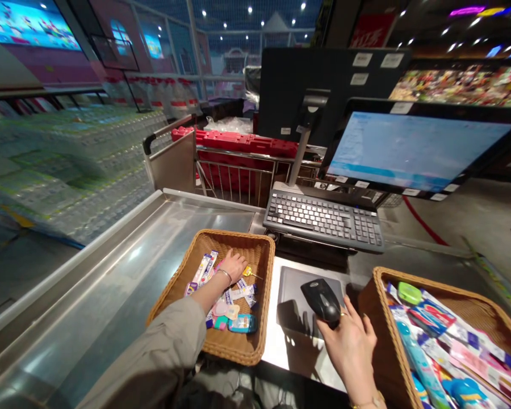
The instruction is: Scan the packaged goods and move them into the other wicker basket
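My left hand (pixel 233 266) reaches into a brown wicker basket (pixel 269 295), palm down, its fingers partly spread over the small goods. A yellow-wrapped lollipop (pixel 247 271) lies just right of my fingers. Slim packets (pixel 205 267) rest to the left of them, and a small blue bottle (pixel 242 324) sits nearer me. What lies beneath my palm is hidden. My right hand (pixel 351 338) grips a black handheld barcode scanner (pixel 319 296), held over a grey pad (pixel 287 282) on the counter. Its handle is mostly covered by my fingers.
A second wicker basket (pixel 378 318), full of packaged goods, stands at the right. Behind the scanner are a keyboard (pixel 323 218) and a lit monitor (pixel 413 150). The metal counter (pixel 123 289) extends left, with a cart (pixel 238 176) beyond it.
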Motion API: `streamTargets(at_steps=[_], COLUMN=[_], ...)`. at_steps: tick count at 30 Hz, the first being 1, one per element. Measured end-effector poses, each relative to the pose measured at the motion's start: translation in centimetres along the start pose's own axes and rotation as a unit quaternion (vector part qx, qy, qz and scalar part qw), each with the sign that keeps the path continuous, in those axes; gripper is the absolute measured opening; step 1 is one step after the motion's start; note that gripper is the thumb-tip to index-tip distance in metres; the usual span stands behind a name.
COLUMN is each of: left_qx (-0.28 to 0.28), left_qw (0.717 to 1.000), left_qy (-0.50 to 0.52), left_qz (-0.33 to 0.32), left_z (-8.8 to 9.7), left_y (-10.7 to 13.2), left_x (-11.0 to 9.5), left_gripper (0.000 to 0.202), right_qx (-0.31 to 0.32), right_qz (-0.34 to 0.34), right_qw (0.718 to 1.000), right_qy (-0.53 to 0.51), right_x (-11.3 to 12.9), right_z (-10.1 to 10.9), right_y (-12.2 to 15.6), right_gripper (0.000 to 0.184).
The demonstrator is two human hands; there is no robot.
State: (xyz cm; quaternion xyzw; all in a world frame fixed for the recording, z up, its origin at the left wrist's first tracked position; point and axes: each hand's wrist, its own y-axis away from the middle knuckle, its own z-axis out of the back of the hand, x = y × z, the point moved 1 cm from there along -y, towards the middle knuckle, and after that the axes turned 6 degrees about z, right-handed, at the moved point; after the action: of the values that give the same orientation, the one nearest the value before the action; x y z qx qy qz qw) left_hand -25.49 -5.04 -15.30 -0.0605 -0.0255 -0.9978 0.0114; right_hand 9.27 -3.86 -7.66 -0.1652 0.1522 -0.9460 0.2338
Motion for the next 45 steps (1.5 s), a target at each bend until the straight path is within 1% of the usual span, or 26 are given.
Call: streamTargets(at_steps=[6, 11, 14, 20, 24, 27, 30, 34, 39, 45], left_qx=[-0.019, -0.035, -0.046, -0.053, -0.051, -0.053, -0.060, -0.082, -0.129, -0.205], left_qw=[1.000, 0.999, 0.999, 0.997, 0.997, 0.997, 0.997, 0.995, 0.988, 0.973], left_qy=[-0.006, 0.001, 0.013, 0.047, 0.058, 0.055, 0.045, 0.031, 0.022, 0.029], left_qz=[0.001, -0.010, -0.017, -0.027, -0.016, -0.005, 0.012, 0.040, 0.077, 0.104], left_z=[-0.4, -0.5, -0.4, 0.0, 0.4, 0.9, 1.8, 4.0, 7.1, 9.7], left_y=[0.2, 0.6, 0.6, 0.4, 0.5, 0.6, 1.0, 2.2, 4.2, 5.8], left_x=[0.1, 0.0, -0.1, 0.0, -0.2, -0.5, -0.8, -1.0, -1.3, -1.8], left_gripper=[0.021, 0.012, 0.011, 0.023, 0.036, 0.039, 0.036, 0.032, 0.032, 0.036], right_qx=[-0.008, -0.011, -0.014, -0.010, -0.005, -0.004, -0.005, -0.011, -0.008, -0.031], right_qz=[0.005, 0.001, 0.001, -0.002, -0.004, -0.003, -0.001, -0.007, 0.007, 0.026], right_qw=[1.000, 1.000, 1.000, 1.000, 1.000, 1.000, 0.999, 0.999, 0.998, 0.996], right_qy=[0.008, 0.010, 0.011, -0.004, -0.016, -0.026, -0.035, -0.043, -0.065, -0.081], right_x=[0.0, -0.1, -0.1, -0.2, -0.1, 0.2, 0.6, 1.1, 1.5, 1.7], right_z=[-0.1, -0.1, 0.1, 0.4, 0.6, 1.0, 1.4, 2.0, 2.8, 3.7], right_y=[0.2, 0.3, 0.4, 0.7, 0.7, 0.7, 0.5, 0.1, -0.2, -0.4], right_gripper=[0.040, 0.039, 0.038, 0.036, 0.034, 0.031, 0.030, 0.030, 0.027, 0.023])
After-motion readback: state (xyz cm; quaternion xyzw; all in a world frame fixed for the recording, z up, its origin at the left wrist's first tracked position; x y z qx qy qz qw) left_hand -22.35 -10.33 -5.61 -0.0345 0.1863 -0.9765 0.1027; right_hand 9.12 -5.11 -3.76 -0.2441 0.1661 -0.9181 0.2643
